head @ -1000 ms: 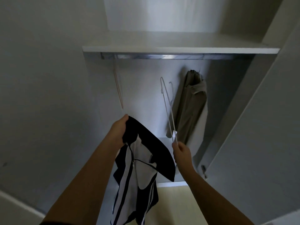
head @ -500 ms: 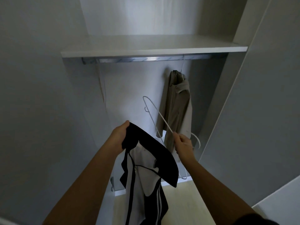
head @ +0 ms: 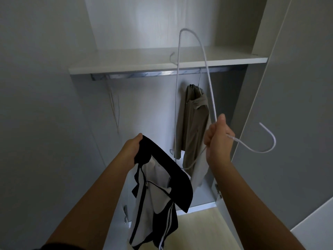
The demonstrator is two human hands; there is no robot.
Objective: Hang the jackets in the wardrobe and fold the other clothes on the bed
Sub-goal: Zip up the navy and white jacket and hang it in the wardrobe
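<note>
My left hand (head: 131, 152) grips the black collar of a black-and-white striped jacket (head: 158, 199) that hangs down in front of the open wardrobe. My right hand (head: 219, 139) is closed around the neck of a white wire hanger (head: 210, 82), held up in the air. Its hook curls out to the right of my fist and its frame rises past the shelf. A beige jacket (head: 193, 123) hangs from the metal rail (head: 137, 75) behind the hanger.
A white shelf (head: 126, 62) spans the wardrobe above the rail. Another thin hanger (head: 115, 109) hangs at the left end of the rail. The open wardrobe doors (head: 295, 105) stand at both sides. Pale wooden floor (head: 203, 230) shows below.
My right hand has lifted the white hanger off and swung it up and to the right, turning it so the hook points right. My left hand keeps the striped jacket almost in place.
</note>
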